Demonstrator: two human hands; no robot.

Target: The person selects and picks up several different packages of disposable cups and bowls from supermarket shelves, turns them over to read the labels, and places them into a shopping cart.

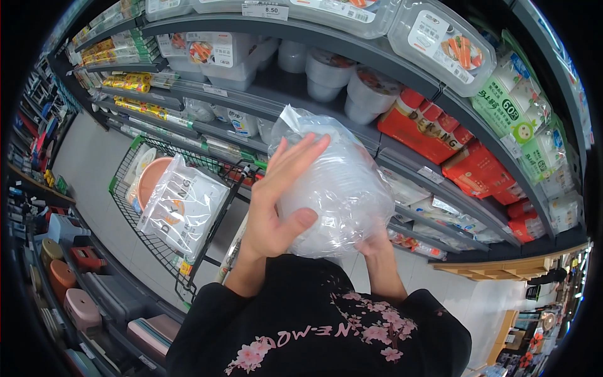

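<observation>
In front of my chest I hold a clear plastic-wrapped stack of translucent plastic bowls or containers (337, 202) between both hands. My left hand (275, 202) lies flat along its left side, thumb and fingers spread over the crinkled film. Underneath, at the lower right, my right hand (374, 242) supports the bundle, its fingers mostly hidden behind it. A white flap of the wrapping sticks up at the top. Close beyond the bundle, nested round plastic tubs (372, 94) with printed lids stand on a shelf.
To my left stands a wire shopping cart (113, 184) holding a peach-coloured basin (153, 176) and a white plastic packet (188, 207). Ahead, the dark shelf bears rectangular plastic boxes (221, 70), red packs (426, 129) and green bags (511, 101). Stools (82, 308) and bins sit on the lower-left shelving.
</observation>
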